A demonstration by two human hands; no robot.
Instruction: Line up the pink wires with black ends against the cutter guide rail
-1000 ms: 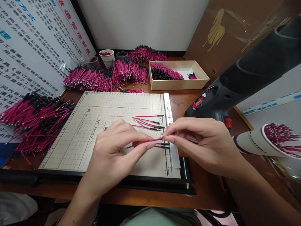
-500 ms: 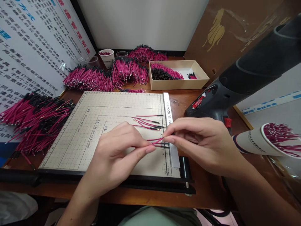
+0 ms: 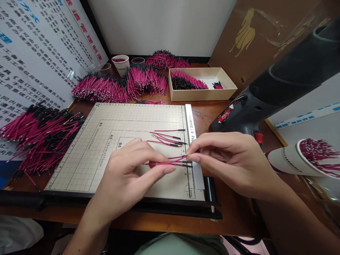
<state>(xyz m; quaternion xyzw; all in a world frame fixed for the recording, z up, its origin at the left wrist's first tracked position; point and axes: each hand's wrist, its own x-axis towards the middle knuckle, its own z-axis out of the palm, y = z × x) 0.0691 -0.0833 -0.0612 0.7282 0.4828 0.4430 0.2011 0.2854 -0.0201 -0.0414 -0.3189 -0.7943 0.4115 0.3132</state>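
Note:
Over the cream gridded board of a paper cutter (image 3: 87, 156), my right hand (image 3: 228, 163) pinches the end of a pink wire (image 3: 175, 160) between thumb and forefinger. The wire stretches left into the gap between the thumb and forefinger of my left hand (image 3: 132, 170); those fingertips are apart, and the wire shows between them. Several pink wires with black sleeves (image 3: 164, 136) lie loose on the board above my hands. More black sleeve ends (image 3: 188, 164) show just below the pinched wire, beside the white strip (image 3: 195, 152) at the board's right edge.
Large heaps of pink wires lie at the left (image 3: 50, 138) and back (image 3: 106, 88). A shallow box (image 3: 204, 95) holds more. A black heat gun (image 3: 255, 102) stands at right, beside a tipped paper cup (image 3: 287, 159) of wires. Another paper cup (image 3: 121, 67) stands at the back.
My left thumb and forefinger have parted from their pinch, baring more of the wire. The right hand keeps its pinch, almost in the same place.

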